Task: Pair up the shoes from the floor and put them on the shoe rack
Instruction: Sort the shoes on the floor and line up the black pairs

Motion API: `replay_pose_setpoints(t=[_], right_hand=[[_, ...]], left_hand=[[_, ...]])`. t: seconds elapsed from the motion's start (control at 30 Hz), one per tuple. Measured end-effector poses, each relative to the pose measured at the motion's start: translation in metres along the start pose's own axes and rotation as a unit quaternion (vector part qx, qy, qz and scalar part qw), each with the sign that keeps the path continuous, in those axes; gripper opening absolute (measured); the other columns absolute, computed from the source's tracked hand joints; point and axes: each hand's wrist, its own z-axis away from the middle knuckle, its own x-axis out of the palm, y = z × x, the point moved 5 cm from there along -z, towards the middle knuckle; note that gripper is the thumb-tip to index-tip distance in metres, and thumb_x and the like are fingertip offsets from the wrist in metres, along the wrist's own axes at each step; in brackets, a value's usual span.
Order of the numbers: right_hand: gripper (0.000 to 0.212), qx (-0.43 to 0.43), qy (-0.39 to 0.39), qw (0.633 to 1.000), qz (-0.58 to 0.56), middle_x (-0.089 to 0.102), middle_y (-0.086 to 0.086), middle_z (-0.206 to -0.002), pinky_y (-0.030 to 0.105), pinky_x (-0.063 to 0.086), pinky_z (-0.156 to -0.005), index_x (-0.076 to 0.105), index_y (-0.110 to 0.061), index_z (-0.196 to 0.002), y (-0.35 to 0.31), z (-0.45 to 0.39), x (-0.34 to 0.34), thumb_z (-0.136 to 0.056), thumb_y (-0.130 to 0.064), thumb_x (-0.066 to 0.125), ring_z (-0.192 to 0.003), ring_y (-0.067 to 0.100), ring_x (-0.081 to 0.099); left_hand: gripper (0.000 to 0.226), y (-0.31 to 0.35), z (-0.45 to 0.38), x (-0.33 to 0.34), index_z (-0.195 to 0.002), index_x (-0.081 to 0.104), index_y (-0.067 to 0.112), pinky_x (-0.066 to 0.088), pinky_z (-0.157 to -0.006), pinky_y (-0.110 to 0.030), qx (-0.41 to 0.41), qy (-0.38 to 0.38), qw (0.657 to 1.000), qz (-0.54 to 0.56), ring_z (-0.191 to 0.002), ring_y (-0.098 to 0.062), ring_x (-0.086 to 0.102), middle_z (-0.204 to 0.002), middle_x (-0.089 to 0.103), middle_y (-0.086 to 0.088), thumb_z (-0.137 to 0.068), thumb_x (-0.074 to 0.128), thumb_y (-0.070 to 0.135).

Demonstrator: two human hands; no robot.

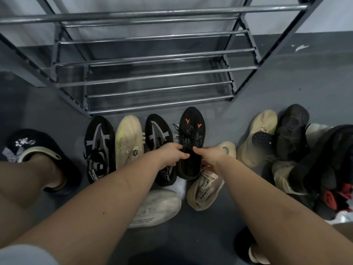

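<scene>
Left hand (pixel 174 153) pinching the near left edge of a black shoe with orange marks (pixel 191 142); right hand (pixel 207 154) gripping the same shoe on its right side, fingers curled round the rim. Shoe held between both, toe pointing at the shoe rack (pixel 152 73), just in front of its lowest rail, with the heel over a beige knit shoe (pixel 206 190). Whether lifted or resting on the floor: cannot tell.

Judging by the bare rails, hardly begun: no shoe on any shelf in view, everything down on the grey floor (pixel 191 236). No partner with orange marks visible, so pairing seems the open step.

Counting outward: two black shoes with grey stripes (pixel 98 148) (pixel 158 134), parted by one cream shoe (pixel 129 139). One white shoe (pixel 158 205) nearest. One more beige toe (pixel 227 148) behind the right wrist. To the right, a heap (pixel 286 146): at least one cream, one or more dark, something red; exact count not readable. Black slipper (pixel 38 150) on the person's own foot, far left.
</scene>
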Motion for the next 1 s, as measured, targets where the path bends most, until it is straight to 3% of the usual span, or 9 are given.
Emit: replay_pose_setpoints(t=[0.1, 0.2, 0.33, 0.43, 0.53, 0.83, 1.0], right_hand=[[0.05, -0.049, 0.016, 0.997, 0.065, 0.059, 0.011, -0.128, 0.025, 0.044, -0.073, 0.049, -0.005, -0.134, -0.007, 0.012, -0.002, -0.092, -0.029, 0.06, -0.098, 0.019, 0.055], [0.057, -0.107, 0.035, 0.973, 0.2, 0.056, 0.011, -0.133, 0.021, 0.043, -0.083, 0.04, -0.006, -0.141, -0.01, 0.028, -0.005, -0.093, -0.029, 0.059, -0.116, 0.024, 0.056], [0.066, -0.127, 0.041, 0.921, 0.366, 0.055, 0.014, -0.133, 0.033, 0.041, -0.102, 0.03, -0.008, -0.145, 0.001, 0.036, -0.008, -0.091, -0.033, 0.059, -0.123, 0.029, 0.051], [0.069, -0.127, 0.063, 0.88, 0.454, 0.039, 0.015, -0.146, 0.037, 0.036, -0.108, 0.024, -0.011, -0.148, 0.009, 0.044, -0.02, -0.092, -0.038, 0.054, -0.133, 0.032, 0.04], [0.067, -0.13, 0.089, 0.862, 0.481, 0.025, 0.012, -0.153, 0.041, 0.033, -0.109, 0.019, -0.015, -0.15, 0.019, 0.053, -0.039, -0.094, -0.034, 0.05, -0.138, 0.033, 0.03], [0.066, -0.143, 0.193, 0.834, 0.496, 0.022, 0.012, -0.155, 0.044, 0.028, -0.111, 0.024, -0.017, -0.148, 0.037, 0.071, -0.113, -0.093, -0.041, 0.049, -0.141, 0.033, 0.024], [0.06, -0.143, 0.28, 0.82, 0.478, 0.025, 0.01, -0.154, 0.044, 0.023, -0.115, 0.024, -0.018, -0.148, 0.034, 0.092, -0.175, -0.094, -0.032, 0.046, -0.142, 0.03, 0.022]], left_hand=[[0.055, 0.005, 0.012, -0.002, -0.139, 0.041, 0.005, 0.04, -0.096, -0.025, 0.047, 0.024, 0.998, -0.033, -0.125, -0.023, 0.051, -0.137, 0.052, -0.012, -0.089, 0.062, 0.011], [0.062, 0.007, 0.023, -0.002, -0.143, 0.035, 0.008, 0.036, -0.106, -0.029, 0.083, 0.064, 0.984, -0.146, -0.13, -0.023, 0.045, -0.143, 0.047, -0.01, -0.089, 0.062, 0.02], [0.066, 0.009, 0.034, 0.005, -0.148, 0.027, 0.017, 0.034, -0.11, -0.037, 0.102, 0.098, 0.938, -0.317, -0.134, -0.026, 0.039, -0.148, 0.038, -0.008, -0.091, 0.056, 0.034], [0.068, 0.016, 0.044, 0.018, -0.15, 0.019, 0.018, 0.025, -0.115, -0.04, 0.135, 0.096, 0.887, -0.431, -0.142, -0.026, 0.024, -0.156, 0.024, -0.006, -0.093, 0.05, 0.038], [0.069, 0.022, 0.052, 0.034, -0.151, 0.01, 0.017, 0.015, -0.119, -0.04, 0.159, 0.083, 0.844, -0.506, -0.146, -0.026, 0.012, -0.159, 0.011, -0.007, -0.095, 0.045, 0.039], [0.07, 0.072, 0.071, 0.085, -0.151, 0.007, 0.015, 0.005, -0.12, -0.037, 0.253, 0.07, 0.75, -0.608, -0.147, -0.025, 0.005, -0.16, 0.004, -0.009, -0.096, 0.042, 0.041], [0.07, 0.109, 0.074, 0.113, -0.151, 0.009, 0.014, 0.003, -0.119, -0.037, 0.29, 0.08, 0.699, -0.649, -0.147, -0.027, 0.006, -0.159, 0.005, -0.011, -0.096, 0.042, 0.041]])
